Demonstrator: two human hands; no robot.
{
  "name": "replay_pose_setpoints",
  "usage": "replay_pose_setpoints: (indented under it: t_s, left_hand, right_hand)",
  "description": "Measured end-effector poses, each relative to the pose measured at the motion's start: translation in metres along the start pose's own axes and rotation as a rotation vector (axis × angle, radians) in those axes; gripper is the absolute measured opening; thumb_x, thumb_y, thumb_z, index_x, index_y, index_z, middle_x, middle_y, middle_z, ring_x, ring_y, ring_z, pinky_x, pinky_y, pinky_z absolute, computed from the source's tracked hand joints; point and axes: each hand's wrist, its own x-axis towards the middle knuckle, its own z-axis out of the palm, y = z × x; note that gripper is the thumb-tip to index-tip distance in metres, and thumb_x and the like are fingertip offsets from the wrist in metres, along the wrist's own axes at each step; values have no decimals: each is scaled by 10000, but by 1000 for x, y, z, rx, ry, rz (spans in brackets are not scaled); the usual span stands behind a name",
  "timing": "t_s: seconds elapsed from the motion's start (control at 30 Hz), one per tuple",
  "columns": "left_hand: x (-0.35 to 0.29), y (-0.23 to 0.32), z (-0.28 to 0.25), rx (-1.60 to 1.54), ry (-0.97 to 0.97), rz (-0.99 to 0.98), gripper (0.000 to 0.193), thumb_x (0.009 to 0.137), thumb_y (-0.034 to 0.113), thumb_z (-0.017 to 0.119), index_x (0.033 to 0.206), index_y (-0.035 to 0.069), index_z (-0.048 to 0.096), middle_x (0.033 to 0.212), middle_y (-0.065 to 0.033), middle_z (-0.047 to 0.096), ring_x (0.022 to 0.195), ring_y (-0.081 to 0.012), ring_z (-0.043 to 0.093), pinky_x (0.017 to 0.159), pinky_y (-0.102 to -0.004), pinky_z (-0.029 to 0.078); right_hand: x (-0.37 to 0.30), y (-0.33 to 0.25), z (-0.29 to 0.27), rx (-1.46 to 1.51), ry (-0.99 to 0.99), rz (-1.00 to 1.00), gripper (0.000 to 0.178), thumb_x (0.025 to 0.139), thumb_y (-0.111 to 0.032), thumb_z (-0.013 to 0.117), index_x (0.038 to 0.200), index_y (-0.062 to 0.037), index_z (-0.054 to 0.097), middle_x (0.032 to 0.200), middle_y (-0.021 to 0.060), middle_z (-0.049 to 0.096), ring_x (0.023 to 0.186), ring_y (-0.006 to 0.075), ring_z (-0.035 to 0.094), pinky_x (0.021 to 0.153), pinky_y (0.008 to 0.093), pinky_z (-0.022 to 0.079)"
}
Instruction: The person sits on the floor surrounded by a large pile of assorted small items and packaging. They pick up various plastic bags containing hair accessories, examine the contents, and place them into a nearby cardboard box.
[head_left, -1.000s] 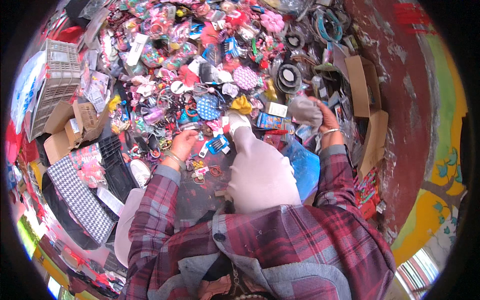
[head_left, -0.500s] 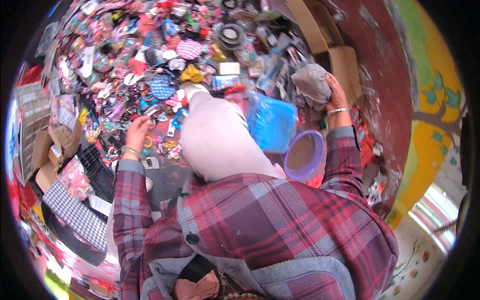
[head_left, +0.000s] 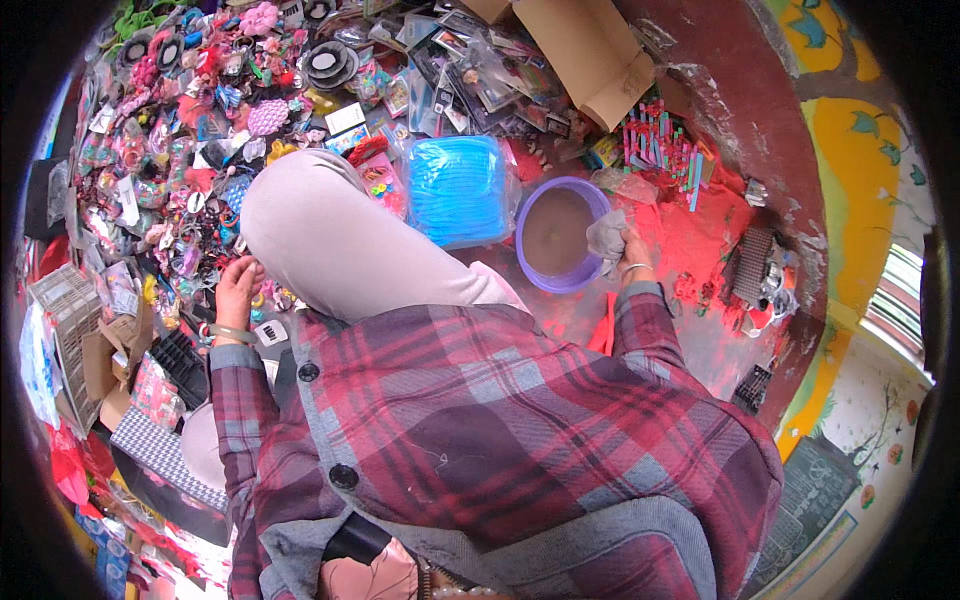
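A crumpled grey cloth (head_left: 606, 238) is gripped in my right hand (head_left: 636, 252), at the right rim of a round purple basin (head_left: 526, 262). Murky brownish water (head_left: 556, 228) fills the bottom of that basin. Over on the left, my left hand (head_left: 238, 288) hovers by the edge of a pile of small hair accessories (head_left: 190, 190); its fingers are loosely bent, slightly apart, and nothing shows in them. Left of the basin lies a clear plastic pack of bright blue items (head_left: 458, 190), close to my bent knee (head_left: 310, 220).
An open cardboard box (head_left: 590, 60) stands at the far right. Near the wall, several colourful sticks (head_left: 665, 150) lie by red sheeting (head_left: 700, 250). At the left are a grey crate (head_left: 75, 320), a black plastic rack (head_left: 180, 368) and a houndstooth-patterned piece (head_left: 165, 455).
My right hand has brought the grey cloth back from beside the cardboard box to the basin rim. My view and body have turned to the right, with the left hand still near the pile.
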Motion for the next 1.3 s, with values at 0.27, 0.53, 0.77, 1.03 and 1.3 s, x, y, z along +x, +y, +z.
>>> replay_pose_setpoints:
  t_s: [0.27, 0.53, 0.77, 1.03, 1.3]
  left_hand:
    - [-43, 2, 2, 22, 92, -33, 222, 889, 120, 471, 1090, 32, 505, 927, -42, 610, 789, -115, 597, 639, -201, 465]
    - [-58, 19, 10, 132, 109, -29, 226, 883, 116, 484, 1083, 13, 502, 905, -53, 599, 772, -129, 594, 673, -235, 492]
    - [-69, 24, 17, 271, 133, -2, 171, 867, 101, 512, 1018, 29, 551, 838, 11, 595, 684, -57, 548, 541, -167, 390]
    - [-71, 35, 30, 449, 114, 92, 226, 842, 89, 548, 1032, -33, 549, 907, -45, 595, 791, -123, 552, 723, -238, 443]
    - [-52, 10, 6, 483, 84, 134, 265, 830, 93, 559, 1063, -32, 547, 951, -92, 611, 853, -155, 567, 762, -263, 450]
  right_hand:
    - [24, 56, 7, -280, 235, 192, 396, 822, -192, 482, 1207, -104, 498, 1129, 43, 552, 1004, 190, 507, 817, 305, 386]
    - [85, 123, 18, -1474, -159, -204, 564, 728, -309, 567, 1263, -174, 449, 1276, 180, 413, 1140, 346, 452, 949, 404, 360]
    - [60, 148, 103, -1692, -181, 138, 696, 733, -228, 588, 1357, -213, 280, 1425, 171, 153, 1254, 400, 283, 1023, 441, 290]
    - [124, 174, 56, -1598, -50, -15, 315, 789, -309, 495, 926, -76, 657, 1046, 162, 595, 963, 320, 575, 831, 394, 455]
    - [82, 66, 7, -713, -117, 16, 185, 719, -154, 549, 867, -84, 636, 828, 72, 628, 740, 229, 603, 683, 324, 491]
